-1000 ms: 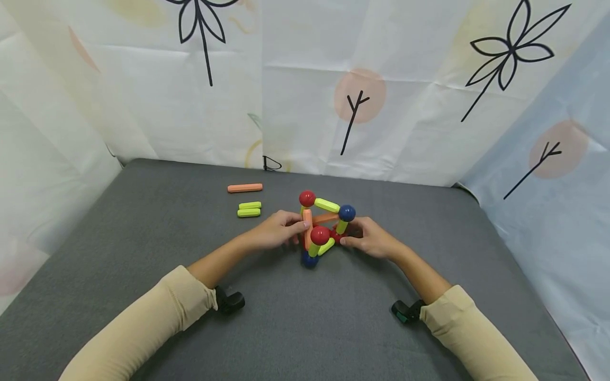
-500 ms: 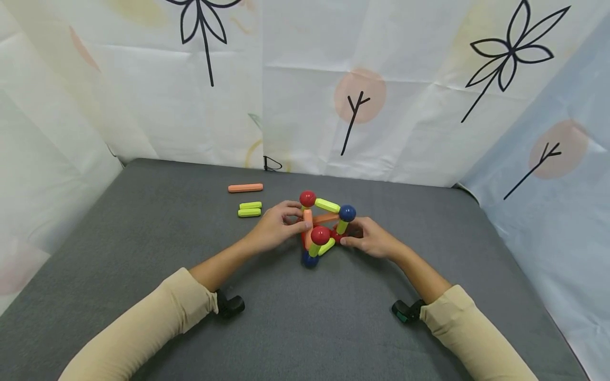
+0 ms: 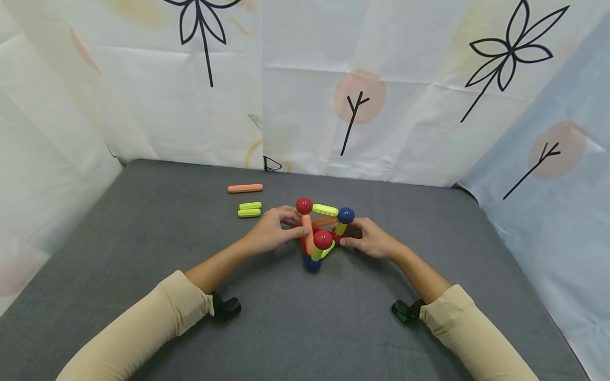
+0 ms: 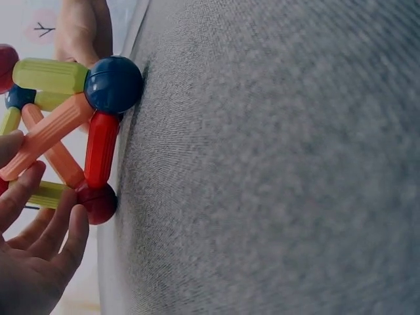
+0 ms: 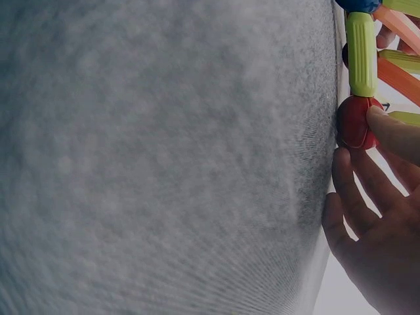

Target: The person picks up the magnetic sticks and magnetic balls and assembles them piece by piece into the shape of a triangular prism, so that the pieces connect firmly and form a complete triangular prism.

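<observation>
A frame built from coloured rods and balls, apparently a magnetic construction toy, stands on the grey table between the hands. On its left side, the left hand pinches a slanting orange rod between thumb and fingers. The right hand holds a low red ball at the right corner, with the thumb on it and fingers below. Upper corners carry a red ball, a blue ball and a nearer red ball. A blue ball and a red rod lie along the base. Fingers partly hide the far side.
Left of the frame, two short yellow-green rods lie side by side. Behind them is a loose orange rod. A patterned cloth hangs along the table's back edge.
The frame has shifted and turned slightly: its back red ball moved left and nearer, the front red ball slightly right and nearer. The left hand moved with it; the right hand stayed nearly still.
</observation>
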### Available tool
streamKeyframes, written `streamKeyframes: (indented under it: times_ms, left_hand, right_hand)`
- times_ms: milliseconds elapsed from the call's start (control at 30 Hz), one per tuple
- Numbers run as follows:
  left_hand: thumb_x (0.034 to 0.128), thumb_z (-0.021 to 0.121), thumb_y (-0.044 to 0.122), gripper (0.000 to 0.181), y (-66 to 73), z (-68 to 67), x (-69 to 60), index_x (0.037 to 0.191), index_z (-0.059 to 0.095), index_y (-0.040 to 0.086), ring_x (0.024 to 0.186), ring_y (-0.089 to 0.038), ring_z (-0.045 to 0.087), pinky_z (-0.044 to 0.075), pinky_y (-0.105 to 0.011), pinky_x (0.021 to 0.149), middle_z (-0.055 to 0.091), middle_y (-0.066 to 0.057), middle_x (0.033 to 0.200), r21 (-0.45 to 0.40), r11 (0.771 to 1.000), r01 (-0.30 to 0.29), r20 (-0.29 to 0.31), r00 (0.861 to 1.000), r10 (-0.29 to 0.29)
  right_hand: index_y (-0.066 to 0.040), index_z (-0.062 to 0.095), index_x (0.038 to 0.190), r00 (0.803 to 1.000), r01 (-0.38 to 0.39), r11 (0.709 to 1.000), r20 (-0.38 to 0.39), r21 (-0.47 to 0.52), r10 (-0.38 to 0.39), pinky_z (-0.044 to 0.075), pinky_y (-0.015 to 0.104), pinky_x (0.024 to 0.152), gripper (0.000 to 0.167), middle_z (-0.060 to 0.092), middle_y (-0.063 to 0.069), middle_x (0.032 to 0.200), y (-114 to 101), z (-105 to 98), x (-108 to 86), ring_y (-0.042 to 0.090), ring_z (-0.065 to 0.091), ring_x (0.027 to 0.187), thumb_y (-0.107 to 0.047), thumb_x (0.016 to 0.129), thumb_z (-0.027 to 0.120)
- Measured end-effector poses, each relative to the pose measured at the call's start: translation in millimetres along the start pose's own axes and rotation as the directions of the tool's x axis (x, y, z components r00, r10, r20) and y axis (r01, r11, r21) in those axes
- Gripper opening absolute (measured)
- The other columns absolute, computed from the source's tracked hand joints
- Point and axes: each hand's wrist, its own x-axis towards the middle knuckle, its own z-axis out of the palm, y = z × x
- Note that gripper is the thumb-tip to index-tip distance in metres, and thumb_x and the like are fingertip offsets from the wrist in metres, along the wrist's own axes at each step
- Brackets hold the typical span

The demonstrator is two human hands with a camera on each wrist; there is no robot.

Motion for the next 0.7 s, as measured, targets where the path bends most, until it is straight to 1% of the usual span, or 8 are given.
streamKeyframes:
  times_ms: [100, 167, 267, 333, 400, 500, 633, 700]
  left_hand:
    - [0.0901, 0.075, 0.025, 0.021, -1.0, -5.4, -1.9, 0.102, 0.074, 0.008, 0.107, -0.021, 0.062, 0.053, -0.039, 0.085, 0.062, -0.006, 0.125, -0.001, 1.000, -0.001, 0.009, 1.000, 0.001]
    - [0.0897, 0.075, 0.021, 0.022, -2.2, -14.2, -4.8, 0.105, 0.073, 0.006, 0.106, -0.022, 0.064, 0.053, -0.040, 0.085, 0.064, -0.008, 0.123, 0.017, 1.000, -0.005, 0.000, 1.000, 0.005]
    - [0.0891, 0.075, 0.015, 0.022, -9.5, -34.5, -10.9, 0.108, 0.072, 0.003, 0.102, -0.023, 0.066, 0.053, -0.041, 0.084, 0.068, -0.012, 0.116, 0.085, 0.996, -0.004, -0.060, 0.998, 0.009]
    - [0.0882, 0.075, 0.011, 0.024, -17.0, -50.3, -15.7, 0.110, 0.072, 0.002, 0.100, -0.024, 0.067, 0.053, -0.043, 0.084, 0.070, -0.013, 0.112, 0.148, 0.989, 0.016, -0.109, 0.994, 0.000]
    - [0.0870, 0.076, 0.008, 0.026, -27.0, -65.1, -19.7, 0.111, 0.071, 0.002, 0.100, -0.025, 0.067, 0.053, -0.045, 0.084, 0.071, -0.013, 0.111, 0.209, 0.977, 0.040, -0.144, 0.989, -0.010]
    - [0.0861, 0.076, 0.005, 0.029, -38.7, -80.5, -24.7, 0.114, 0.070, 0.000, 0.104, -0.029, 0.065, 0.052, -0.048, 0.088, 0.071, -0.014, 0.112, 0.279, 0.957, 0.082, -0.160, 0.986, -0.038]
    - [0.0867, 0.074, 0.003, 0.031, -47.1, -87.7, -29.5, 0.116, 0.069, -0.001, 0.104, -0.031, 0.066, 0.050, -0.050, 0.089, 0.071, -0.016, 0.113, 0.388, 0.915, 0.109, -0.141, 0.988, -0.058]
    - [0.0873, 0.074, 0.002, 0.031, -49.3, -87.2, -30.8, 0.118, 0.068, -0.001, 0.104, -0.032, 0.067, 0.050, -0.051, 0.089, 0.071, -0.016, 0.113, 0.442, 0.892, 0.096, -0.121, 0.992, -0.047]
  right_hand:
    - [0.005, 0.060, 0.129, 1.000, -0.013, 1.000, -0.001, 0.006, 0.013, 0.050, 0.045, 0.092, 0.036, 0.066, 0.018, 0.119, -2, -1, -0.5, 0.031, 0.063, 0.108, -0.004, 0.095, 0.065]
    - [0.005, 0.059, 0.130, 1.000, -0.020, 1.000, 0.001, 0.008, 0.020, 0.050, 0.046, 0.093, 0.036, 0.066, 0.018, 0.120, -2, -1, -0.7, 0.031, 0.063, 0.108, -0.005, 0.095, 0.065]
    - [0.004, 0.060, 0.130, 1.000, -0.028, 1.000, 0.002, 0.004, 0.028, 0.049, 0.046, 0.094, 0.036, 0.066, 0.016, 0.119, -4, -1, -0.6, 0.030, 0.063, 0.108, -0.005, 0.095, 0.066]
    - [0.003, 0.060, 0.129, 1.000, -0.027, 1.000, 0.004, -0.003, 0.027, 0.049, 0.046, 0.094, 0.036, 0.067, 0.016, 0.119, -5, -1, -0.6, 0.029, 0.063, 0.108, -0.006, 0.095, 0.066]
    - [0.003, 0.060, 0.129, 1.000, -0.024, 1.000, 0.004, -0.011, 0.024, 0.049, 0.046, 0.093, 0.036, 0.067, 0.015, 0.119, -6, -2, -0.6, 0.029, 0.063, 0.108, -0.006, 0.095, 0.066]
    - [0.003, 0.061, 0.129, 1.000, -0.025, 1.000, 0.002, -0.020, 0.025, 0.050, 0.045, 0.093, 0.035, 0.067, 0.015, 0.118, -6, -2, -1.3, 0.029, 0.063, 0.108, -0.005, 0.095, 0.066]
    - [0.003, 0.061, 0.128, 1.000, -0.019, 1.000, 0.001, -0.019, 0.019, 0.050, 0.046, 0.092, 0.035, 0.067, 0.015, 0.118, -6, -2, -1.5, 0.029, 0.063, 0.107, -0.005, 0.095, 0.066]
    - [0.003, 0.061, 0.128, 1.000, -0.015, 1.000, 0.003, -0.014, 0.015, 0.050, 0.046, 0.093, 0.035, 0.067, 0.015, 0.118, -6, -2, -1.1, 0.029, 0.063, 0.107, -0.005, 0.095, 0.066]
